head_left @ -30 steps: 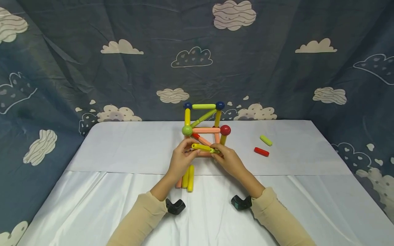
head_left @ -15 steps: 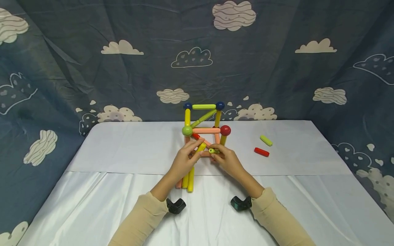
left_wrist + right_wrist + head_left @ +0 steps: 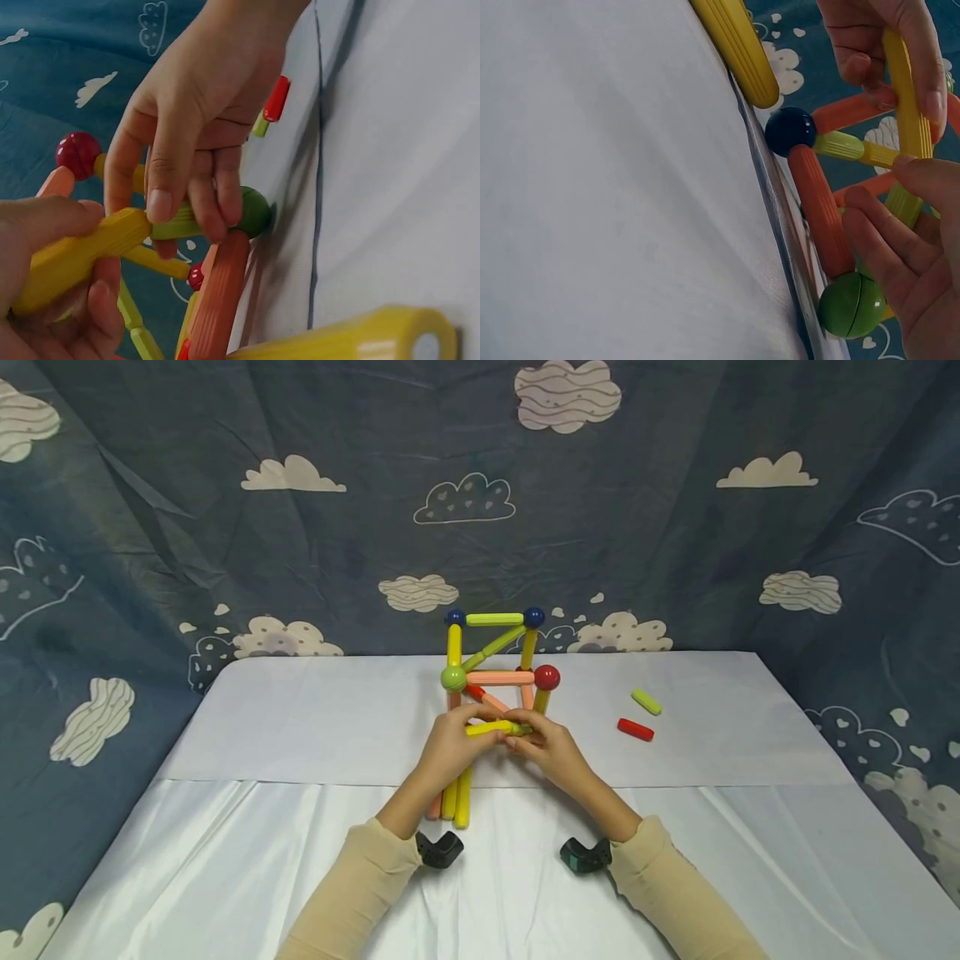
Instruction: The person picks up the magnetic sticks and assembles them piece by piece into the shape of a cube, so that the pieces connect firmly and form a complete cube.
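Note:
My left hand pinches a yellow magnetic rod between thumb and fingers. Opposite it, my right hand grips a short light green rod, whose end meets the yellow rod's end. Both hands are at the front of a frame of magnetic rods and balls. Its upper part shows navy balls, a green ball and a red ball, linked by yellow, light green and salmon rods. In the right wrist view, a lower salmon rod joins a blue ball to a green ball.
Loose yellow rods and a salmon rod lie in front of the frame, by my left forearm. To the right are a short red rod and a short green rod. A cloud-patterned cloth hangs behind the white table.
Half a second ago the yellow rod was tilted and apart from the green one. Now my left hand has turned it and moved right, so the two ends meet. My right hand stays nearly in place.

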### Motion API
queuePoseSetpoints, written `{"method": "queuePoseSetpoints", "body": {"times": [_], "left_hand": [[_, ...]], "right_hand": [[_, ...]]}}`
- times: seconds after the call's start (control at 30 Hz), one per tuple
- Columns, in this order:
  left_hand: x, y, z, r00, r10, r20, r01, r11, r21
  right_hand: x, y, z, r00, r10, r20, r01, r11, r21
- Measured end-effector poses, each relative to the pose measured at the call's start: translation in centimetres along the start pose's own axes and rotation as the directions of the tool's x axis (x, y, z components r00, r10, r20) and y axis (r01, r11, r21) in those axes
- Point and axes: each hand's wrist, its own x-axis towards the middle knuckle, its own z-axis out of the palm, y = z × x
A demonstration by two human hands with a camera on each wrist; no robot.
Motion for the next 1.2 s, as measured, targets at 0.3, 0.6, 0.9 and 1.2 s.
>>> {"method": "queuePoseSetpoints", "body": {"times": [0.3,0.6,0.9,1.2], "left_hand": [[0.1,0.4,-1.2,0.999,0.041,0.016,-0.040,0.994,-0.097],[0.4,1.9,-4.2,0.919,0.352,-0.178,-0.300,0.916,0.265],[1.0,0.2,-4.5,0.975,0.187,-0.119,-0.144,0.942,0.303],[1.3,-0.3,-3.6,0.967,0.158,-0.202,-0.113,0.969,0.217]], "right_hand": [[0.4,-0.5,0.3,1.000,0.001,-0.016,-0.001,1.000,0.002],[0.7,1.6,0.6,0.995,-0.014,-0.096,0.007,0.998,-0.068],[1.5,2.4,1.6,0.984,-0.007,-0.179,-0.009,0.996,-0.088],[1.9,2.0,2.3,0.971,0.025,-0.237,-0.054,0.992,-0.117]]}}
